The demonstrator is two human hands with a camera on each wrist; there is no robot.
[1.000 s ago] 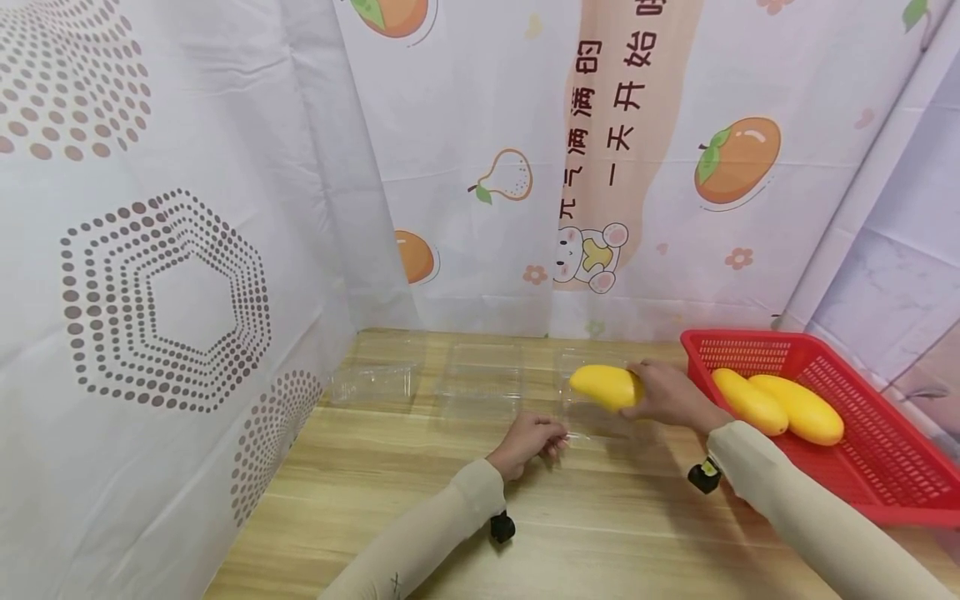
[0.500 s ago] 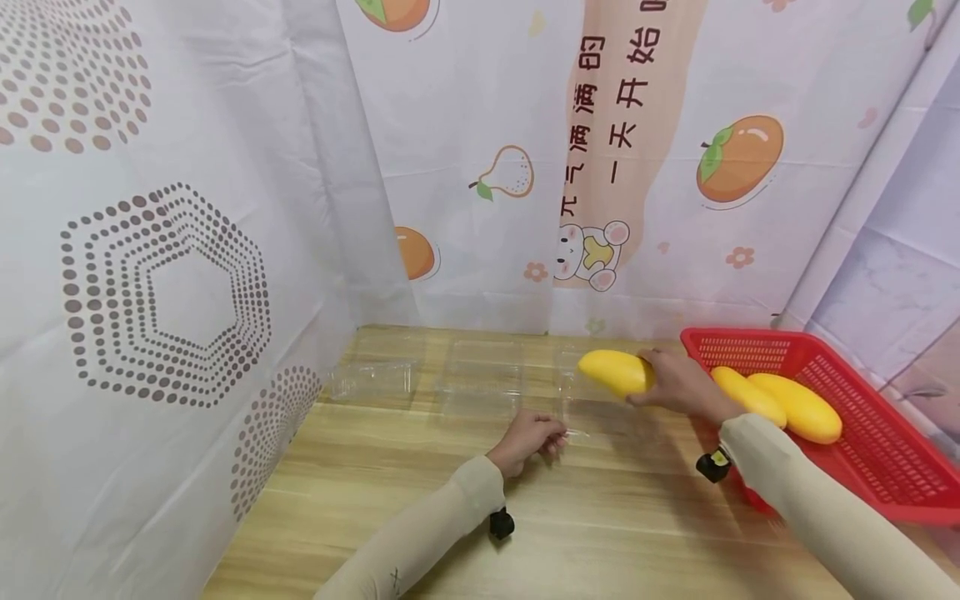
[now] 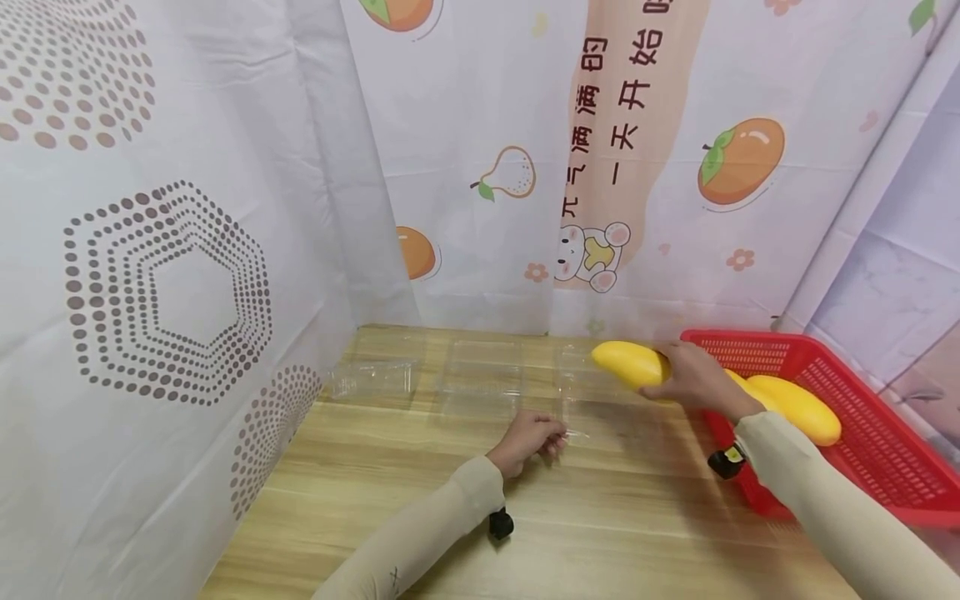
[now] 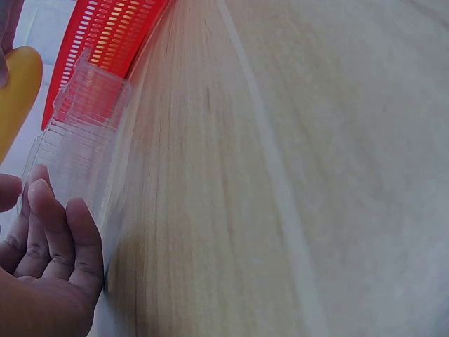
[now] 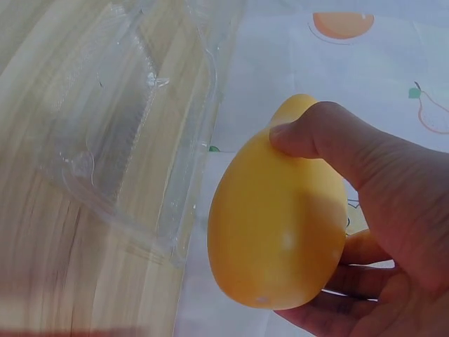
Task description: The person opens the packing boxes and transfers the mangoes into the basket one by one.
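Note:
In my right hand [image 3: 701,379] is a yellow mango [image 3: 628,364], its thumb and fingers wrapped round the fruit's side. The right wrist view shows this mango [image 5: 277,232] above a clear plastic box [image 5: 144,147]. My left hand [image 3: 527,442] pinches the near left corner of that same clear box [image 3: 567,407], which lies on the table. Seen from the left wrist, the box [image 4: 77,151] stretches away from the left fingers [image 4: 84,242], which are curled at its edge. The mango hangs over the box's right part, left of the red basket.
A red plastic basket [image 3: 896,433] stands on the right, with more yellow mangoes [image 3: 798,406] inside. Two other clear boxes, a middle one [image 3: 483,379] and a left one [image 3: 375,379], lie along the back of the wooden table [image 3: 375,492]. Printed curtains [image 3: 465,100] hang behind and at the left.
My right hand has shifted right and slightly back with the mango, toward the basket. The left hand stays at the box's corner.

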